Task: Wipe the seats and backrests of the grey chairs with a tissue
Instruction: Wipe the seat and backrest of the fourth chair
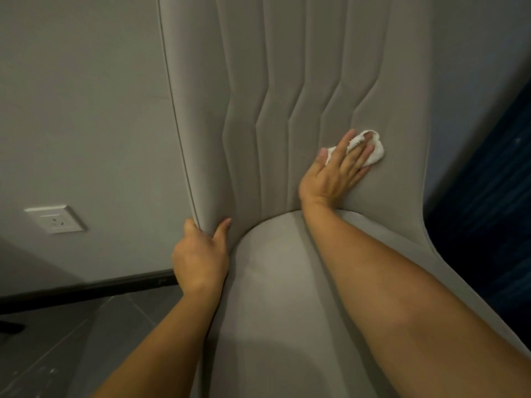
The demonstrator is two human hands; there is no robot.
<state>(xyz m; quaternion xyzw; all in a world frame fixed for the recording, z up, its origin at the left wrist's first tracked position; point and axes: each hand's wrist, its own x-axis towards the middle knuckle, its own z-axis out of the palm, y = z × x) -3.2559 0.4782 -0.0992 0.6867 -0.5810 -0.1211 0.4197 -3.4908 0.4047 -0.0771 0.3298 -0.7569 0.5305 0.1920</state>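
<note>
Grey wall (86, 110); one chair (287, 282), one tissue (373, 152), two hands.

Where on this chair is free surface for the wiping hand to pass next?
Free: the backrest channels above the tissue, and the seat between the two forearms. Crowded: the lower right backrest under the right hand, and the left edge gripped by the left hand.

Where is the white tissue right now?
In the head view, the tissue sits right of centre, pressed flat by the right hand against the lower backrest, just above the seat.
</note>
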